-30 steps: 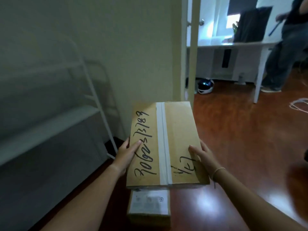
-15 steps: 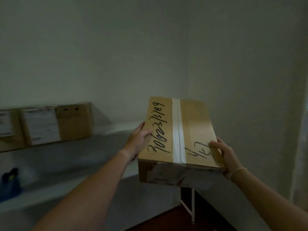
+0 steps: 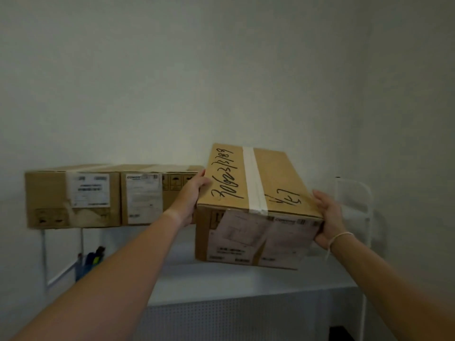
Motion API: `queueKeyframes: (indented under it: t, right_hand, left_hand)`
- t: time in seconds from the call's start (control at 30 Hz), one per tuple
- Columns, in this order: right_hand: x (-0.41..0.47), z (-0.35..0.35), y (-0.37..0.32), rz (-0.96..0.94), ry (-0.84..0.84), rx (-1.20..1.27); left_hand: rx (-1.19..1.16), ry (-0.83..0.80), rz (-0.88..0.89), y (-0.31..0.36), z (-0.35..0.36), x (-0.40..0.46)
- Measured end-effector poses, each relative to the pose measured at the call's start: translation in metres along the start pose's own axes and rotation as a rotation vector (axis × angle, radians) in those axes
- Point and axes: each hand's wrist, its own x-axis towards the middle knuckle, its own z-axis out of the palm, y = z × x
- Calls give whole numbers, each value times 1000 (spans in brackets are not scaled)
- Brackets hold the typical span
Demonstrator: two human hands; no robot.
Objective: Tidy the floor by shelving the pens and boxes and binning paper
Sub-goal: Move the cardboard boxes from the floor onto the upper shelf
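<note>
I hold a brown cardboard box (image 3: 256, 205) with white tape and black handwriting on its top, raised at shelf height and tilted slightly. My left hand (image 3: 190, 196) grips its left side and my right hand (image 3: 328, 217) grips its right side. Two similar boxes (image 3: 73, 198) (image 3: 145, 195) with white labels stand side by side on the upper tier of a white shelf unit (image 3: 246, 284), just left of the held box. A holder with pens (image 3: 91, 260) sits on the lower tier at the left.
A pale wall stands right behind the shelf. The white metal end frame (image 3: 354, 200) of the shelf rises at the right, close to my right hand. A perforated white panel (image 3: 234, 318) runs below the lower tier.
I lifted the box from near the floor up to shelf height and turned from the doorway to face the shelf. The shelved boxes now sit close beside the held one.
</note>
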Motion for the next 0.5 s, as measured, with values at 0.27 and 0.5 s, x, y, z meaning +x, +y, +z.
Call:
queueKeyframes:
  t: [0.27, 0.5]
  right_hand:
    - [60, 12, 31, -88, 28, -36]
    - [111, 37, 39, -446, 437, -662]
  left_hand:
    - [16, -3, 25, -31, -19, 50]
    - [759, 150, 408, -34, -21, 84]
